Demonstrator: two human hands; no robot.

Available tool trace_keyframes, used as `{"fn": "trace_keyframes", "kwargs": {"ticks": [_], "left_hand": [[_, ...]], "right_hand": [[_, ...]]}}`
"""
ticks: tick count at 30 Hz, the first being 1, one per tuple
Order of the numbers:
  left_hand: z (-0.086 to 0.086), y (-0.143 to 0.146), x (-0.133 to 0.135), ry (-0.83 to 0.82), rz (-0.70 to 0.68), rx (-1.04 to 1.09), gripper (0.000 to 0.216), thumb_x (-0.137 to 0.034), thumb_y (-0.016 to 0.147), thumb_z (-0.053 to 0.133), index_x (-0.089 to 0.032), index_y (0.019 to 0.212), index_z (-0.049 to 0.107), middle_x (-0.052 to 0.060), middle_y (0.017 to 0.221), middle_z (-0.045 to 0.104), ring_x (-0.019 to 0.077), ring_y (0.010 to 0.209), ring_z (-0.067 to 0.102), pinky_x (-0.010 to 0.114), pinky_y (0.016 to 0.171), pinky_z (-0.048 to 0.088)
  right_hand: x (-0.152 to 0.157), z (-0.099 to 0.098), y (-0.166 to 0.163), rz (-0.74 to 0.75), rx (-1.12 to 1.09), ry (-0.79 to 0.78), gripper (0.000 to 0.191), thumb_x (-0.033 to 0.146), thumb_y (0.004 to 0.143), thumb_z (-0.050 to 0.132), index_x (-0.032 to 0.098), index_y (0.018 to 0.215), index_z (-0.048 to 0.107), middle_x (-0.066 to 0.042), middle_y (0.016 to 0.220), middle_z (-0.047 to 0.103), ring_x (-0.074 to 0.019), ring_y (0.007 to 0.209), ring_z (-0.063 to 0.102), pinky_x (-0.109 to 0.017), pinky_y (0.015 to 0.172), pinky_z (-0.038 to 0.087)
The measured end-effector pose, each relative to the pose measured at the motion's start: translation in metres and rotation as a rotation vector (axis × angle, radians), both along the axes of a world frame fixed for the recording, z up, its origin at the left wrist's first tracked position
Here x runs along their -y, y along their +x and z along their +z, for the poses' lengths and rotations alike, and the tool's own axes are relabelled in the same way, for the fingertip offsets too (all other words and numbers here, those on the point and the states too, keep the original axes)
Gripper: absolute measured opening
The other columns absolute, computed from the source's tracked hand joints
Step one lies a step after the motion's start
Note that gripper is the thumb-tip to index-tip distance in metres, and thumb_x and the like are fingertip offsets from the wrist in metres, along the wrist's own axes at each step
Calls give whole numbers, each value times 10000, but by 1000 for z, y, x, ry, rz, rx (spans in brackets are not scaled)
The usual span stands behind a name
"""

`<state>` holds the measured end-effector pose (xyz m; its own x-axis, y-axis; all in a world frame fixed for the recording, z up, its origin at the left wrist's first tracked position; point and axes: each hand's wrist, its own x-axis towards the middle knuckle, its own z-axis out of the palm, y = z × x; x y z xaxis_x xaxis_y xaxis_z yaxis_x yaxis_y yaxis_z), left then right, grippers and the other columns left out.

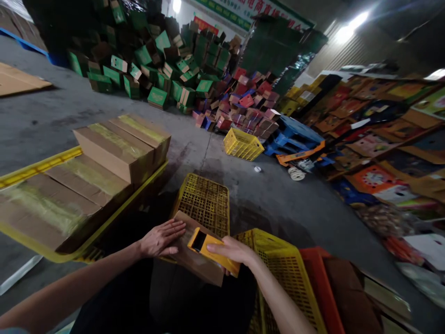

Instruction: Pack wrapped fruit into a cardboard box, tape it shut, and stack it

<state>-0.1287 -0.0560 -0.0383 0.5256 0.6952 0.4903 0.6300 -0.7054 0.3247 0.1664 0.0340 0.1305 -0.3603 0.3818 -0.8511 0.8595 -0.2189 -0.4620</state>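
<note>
A small brown cardboard box (198, 260) lies tilted in front of me, its far end near an upturned yellow plastic crate (205, 199). My left hand (163, 239) rests flat on the box's left end, fingers stretched out. My right hand (231, 250) is closed around an orange-yellow handheld tool (217, 249) with a black patch at its left end; its exact kind does not show clearly. The tool lies along the top of the box. Some right-hand fingertips are hidden beneath it.
On the left, a yellow crate (74, 253) holds several taped cartons (114, 144). A yellow crate (278, 250) and a red crate (316, 264) stand at my right. Farther off are a pallet jack (302, 153), blue pallets (295, 132) and heaped green boxes (158, 96).
</note>
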Motion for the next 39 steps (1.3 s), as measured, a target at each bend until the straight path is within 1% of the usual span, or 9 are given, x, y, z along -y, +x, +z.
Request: {"fn": "trace_keyframes", "kwargs": {"ticks": [4, 9, 12, 16, 21, 27, 32, 36, 39], "left_hand": [[7, 2, 2, 8, 16, -43, 738, -546, 1004, 480, -168, 1597, 255, 157, 1579, 426, 298, 1483, 368, 524, 1220, 307], [20, 22, 11, -9, 73, -81, 813, -625, 975, 468, -120, 1584, 281, 194, 1546, 462, 328, 1466, 391, 513, 1215, 312], [25, 43, 16, -52, 45, -109, 930, -711, 937, 433, -117, 1610, 192, 190, 1587, 398, 325, 1492, 341, 477, 1227, 288], [25, 59, 17, -99, 20, -124, 1064, -799, 880, 397, -117, 1627, 67, 174, 1649, 270, 328, 1530, 244, 460, 1241, 240], [23, 59, 15, -106, 30, -153, 1101, -820, 867, 381, -101, 1625, 33, 182, 1654, 250, 334, 1528, 246, 452, 1237, 233], [23, 59, 15, -65, 29, -175, 1095, -816, 872, 386, -93, 1624, 53, 190, 1643, 278, 340, 1518, 271, 455, 1227, 257], [23, 59, 16, -66, 26, -168, 1085, -809, 876, 390, -91, 1623, 70, 191, 1641, 283, 338, 1517, 275, 454, 1231, 249], [25, 56, 16, -83, 14, -162, 1072, -791, 886, 407, -88, 1622, 68, 201, 1640, 275, 340, 1519, 269, 461, 1230, 252], [24, 58, 16, -81, 21, -158, 1025, -770, 902, 411, -106, 1622, 107, 189, 1637, 293, 338, 1517, 276, 466, 1228, 259]], "right_hand": [[3, 0, 18, -31, -27, -16, 427, 559, 930, 589, 159, 792, 645, -26, 568, 702, -170, 486, 677, -238, 528, 566], [2, -5, 16, -44, 20, 0, 426, 563, 919, 606, 153, 812, 641, -22, 567, 700, -183, 508, 691, -251, 539, 575], [1, -6, 13, -32, 45, -4, 435, 566, 926, 591, 151, 804, 638, -33, 569, 702, -194, 536, 706, -259, 553, 582], [3, -4, 14, -38, 40, -2, 436, 556, 938, 571, 153, 785, 634, -48, 580, 711, -202, 553, 714, -266, 560, 585], [4, -1, 16, -41, 36, 5, 442, 565, 938, 567, 159, 778, 640, -40, 577, 707, -196, 563, 717, -254, 571, 584], [3, -2, 27, 13, 16, -34, 466, 595, 915, 575, 148, 809, 651, -61, 607, 718, -204, 573, 720, -279, 609, 603], [7, 3, 40, 15, 30, -4, 490, 626, 897, 579, 154, 787, 650, -75, 640, 732, -208, 627, 735, -288, 671, 609], [11, 11, 50, 0, 40, -2, 466, 599, 906, 574, 159, 772, 647, -59, 609, 719, -205, 589, 725, -282, 638, 602], [13, 11, 54, -2, 33, 22, 485, 618, 887, 591, 145, 796, 651, -61, 621, 721, -197, 551, 708, -277, 601, 593]]}}
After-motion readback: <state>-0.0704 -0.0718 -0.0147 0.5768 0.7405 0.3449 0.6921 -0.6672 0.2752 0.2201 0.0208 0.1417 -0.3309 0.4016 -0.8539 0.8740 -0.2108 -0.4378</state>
